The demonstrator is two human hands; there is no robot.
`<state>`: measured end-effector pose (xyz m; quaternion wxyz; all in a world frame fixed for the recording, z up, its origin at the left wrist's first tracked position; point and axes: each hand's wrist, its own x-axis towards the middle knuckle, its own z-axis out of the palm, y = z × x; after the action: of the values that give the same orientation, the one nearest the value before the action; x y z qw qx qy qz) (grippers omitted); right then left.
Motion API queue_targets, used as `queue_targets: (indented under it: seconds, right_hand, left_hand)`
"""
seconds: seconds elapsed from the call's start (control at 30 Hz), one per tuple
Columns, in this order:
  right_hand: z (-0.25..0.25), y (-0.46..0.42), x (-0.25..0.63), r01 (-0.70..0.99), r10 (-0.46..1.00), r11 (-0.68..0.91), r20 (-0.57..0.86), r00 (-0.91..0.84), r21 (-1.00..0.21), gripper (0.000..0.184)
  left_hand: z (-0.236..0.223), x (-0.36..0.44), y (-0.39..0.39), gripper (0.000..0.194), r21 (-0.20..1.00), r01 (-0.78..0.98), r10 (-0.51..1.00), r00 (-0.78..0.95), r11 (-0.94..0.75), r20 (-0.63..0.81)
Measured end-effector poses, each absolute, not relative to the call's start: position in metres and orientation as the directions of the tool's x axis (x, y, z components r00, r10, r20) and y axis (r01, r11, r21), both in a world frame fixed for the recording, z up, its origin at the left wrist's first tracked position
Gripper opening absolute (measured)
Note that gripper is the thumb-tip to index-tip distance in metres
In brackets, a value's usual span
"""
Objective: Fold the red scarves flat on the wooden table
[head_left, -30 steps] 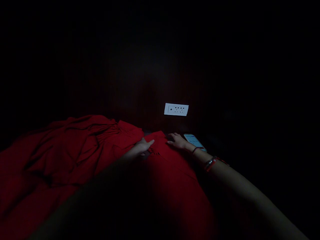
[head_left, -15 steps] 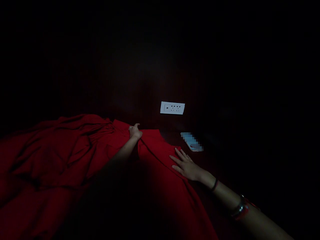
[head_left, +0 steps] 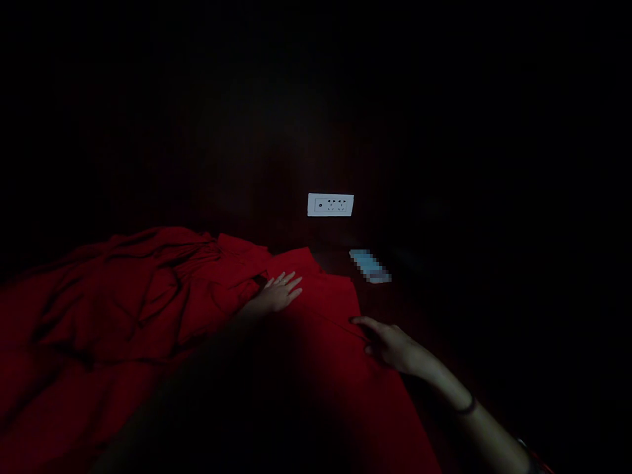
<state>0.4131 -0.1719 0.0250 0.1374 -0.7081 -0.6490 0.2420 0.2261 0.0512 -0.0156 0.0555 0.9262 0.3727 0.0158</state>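
A red cloth (head_left: 330,299), which looks like a garment, spreads across the lower left and middle. On the left it is bunched into gathered folds; towards the right it lies flatter, with a seam running across it. My left hand (head_left: 281,295) lies on the flatter part, fingers spread, a ring on one of them. At the cloth's right edge is my right hand (head_left: 395,345), its index finger stretched out on the fabric and the thumb apart. Its other fingers are partly hidden in shadow. A dark band circles the right wrist.
A white wall socket (head_left: 330,205) is set in the dark surface behind the cloth. A phone-like flat object (head_left: 370,266), blurred out, lies on the dark surface beyond my right hand. Everything else around is too dark to make out.
My left hand has let go of the cloth's upper edge and moved down and right, opening flat. My right hand has shifted slightly right and down to the cloth's edge.
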Motion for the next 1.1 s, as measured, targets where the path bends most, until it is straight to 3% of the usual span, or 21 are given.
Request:
queue_targets:
  seconds: [0.1,0.27,0.43,0.57,0.67,0.8,0.9,1.0,1.1]
  right_hand:
    - [0.024,-0.186,0.416,0.836,0.977,-0.201,-0.164,0.135,-0.51,0.056]
    - [0.018,-0.191,0.411,0.836,0.981,-0.167,-0.006,0.192,-0.522,0.052]
    - [0.009,-0.182,0.407,0.837,0.974,-0.098,0.12,0.192,-0.539,0.041]
    - [0.005,-0.181,0.415,0.78,0.963,-0.159,0.079,0.257,-0.605,0.041]
    - [0.005,-0.181,0.419,0.717,0.96,-0.175,0.043,0.276,-0.675,0.046]
    - [0.009,-0.178,0.411,0.545,0.95,-0.173,0.007,0.313,-0.821,0.047]
    - [0.015,-0.178,0.401,0.345,0.933,-0.157,-0.024,0.36,-0.925,0.042]
    - [0.023,-0.185,0.397,0.211,0.922,-0.166,-0.076,0.381,-0.963,0.038]
    - [0.025,-0.197,0.4,0.17,0.932,-0.206,-0.14,0.335,-0.964,0.041]
  left_hand:
    - [-0.01,0.226,0.039,0.049,0.066,0.708,0.71,0.703,-0.704,0.041]
    - [0.003,0.224,-0.011,0.046,-0.012,0.649,0.603,0.714,-0.761,0.357]
    - [-0.012,0.2,-0.043,0.051,0.056,0.616,0.615,0.77,-0.786,0.167]
    - [-0.01,0.185,-0.052,0.05,0.093,0.751,0.748,0.624,-0.654,0.226]
    - [0.0,0.184,-0.062,0.047,0.211,0.83,0.852,0.476,-0.517,0.217]
    - [0.007,0.193,-0.07,0.056,0.507,0.779,0.907,0.42,-0.37,0.016]
    - [0.014,0.201,-0.072,0.055,0.692,0.682,0.917,0.392,-0.236,-0.074]
    - [0.022,0.202,-0.076,0.042,0.884,0.466,0.918,0.362,-0.03,-0.16]
    - [0.021,0.194,-0.082,0.031,0.887,0.459,0.9,0.403,-0.042,-0.166]
